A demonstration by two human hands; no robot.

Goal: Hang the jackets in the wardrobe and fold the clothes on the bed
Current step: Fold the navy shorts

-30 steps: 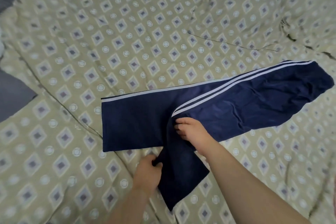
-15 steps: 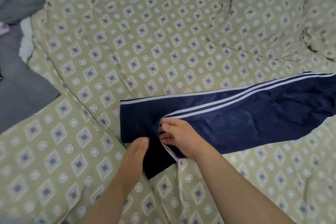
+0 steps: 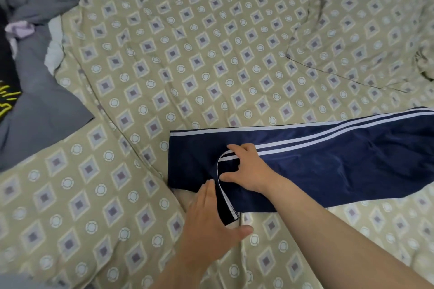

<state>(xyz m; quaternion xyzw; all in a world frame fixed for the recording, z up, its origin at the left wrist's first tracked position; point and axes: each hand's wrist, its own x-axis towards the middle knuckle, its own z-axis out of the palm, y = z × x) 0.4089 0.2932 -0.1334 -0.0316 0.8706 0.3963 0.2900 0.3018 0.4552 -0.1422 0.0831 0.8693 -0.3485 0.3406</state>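
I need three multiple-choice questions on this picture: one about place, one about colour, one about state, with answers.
1. Where does the right hand rest? A on a pillow; B on the navy trousers; C on a hanger.
2. What colour are the stripes of the trousers? A yellow; B red; C white.
3. How are the fingers of the left hand? A straight; B clenched in a fist; C curled around a hanger.
Answers: 1 B, it lies on the navy cloth; 2 C, white bands run along the leg; 3 A, they stretch flat by the leg end.
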